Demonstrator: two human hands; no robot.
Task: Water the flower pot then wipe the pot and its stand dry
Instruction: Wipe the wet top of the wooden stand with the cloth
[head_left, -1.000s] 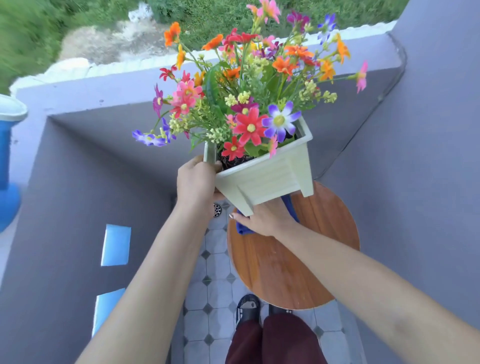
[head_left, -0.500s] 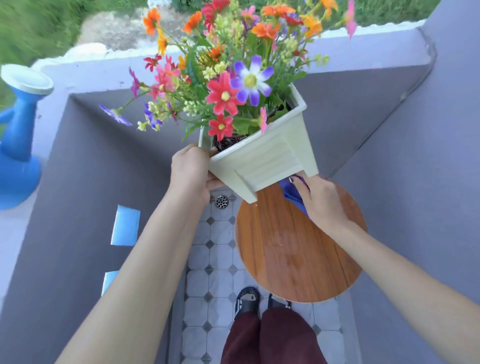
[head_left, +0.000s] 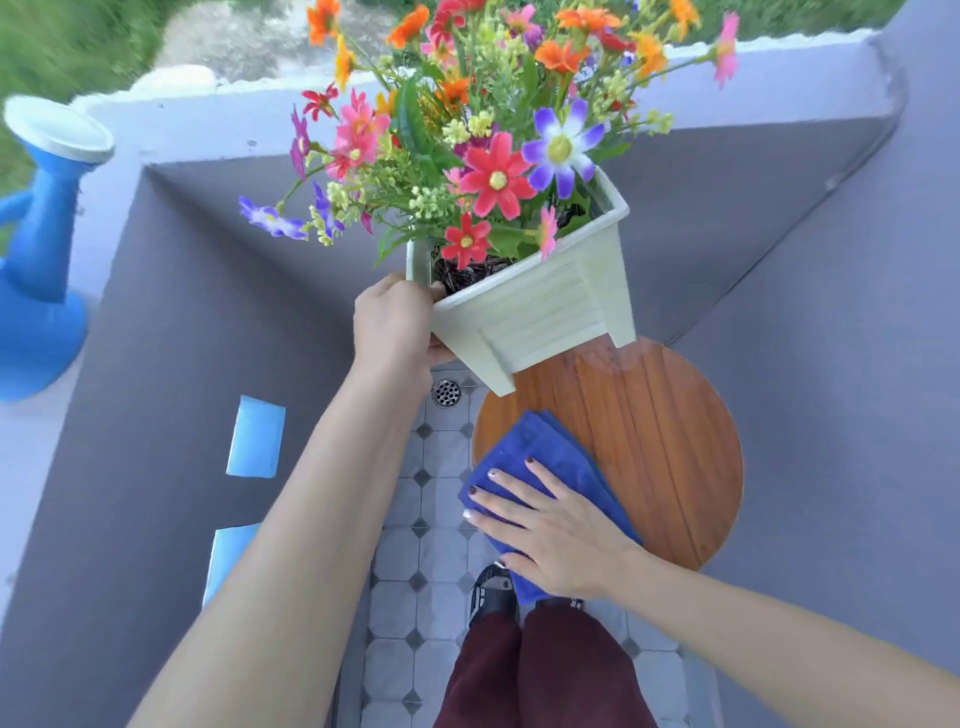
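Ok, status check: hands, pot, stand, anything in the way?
Left hand grips flower pot, held tilted above stand. Right hand flat on blue cloth on stand. Wet patch at stand's far edge. Nothing blocking.

A round metal floor drain (head_left: 446, 392) is sitting in the grey-and-white tiled floor (head_left: 441, 561). Nearer the camera from the drain, dark shoes (head_left: 493, 592) and maroon trousers (head_left: 540, 675) are showing. Left of the drain, the grey wall (head_left: 171, 364) is bearing two light blue patches (head_left: 256, 436). Beyond it, grass (head_left: 67, 41) is lying blurred.

Left hand (head_left: 396, 325) gripping, right hand (head_left: 553, 538) flat.
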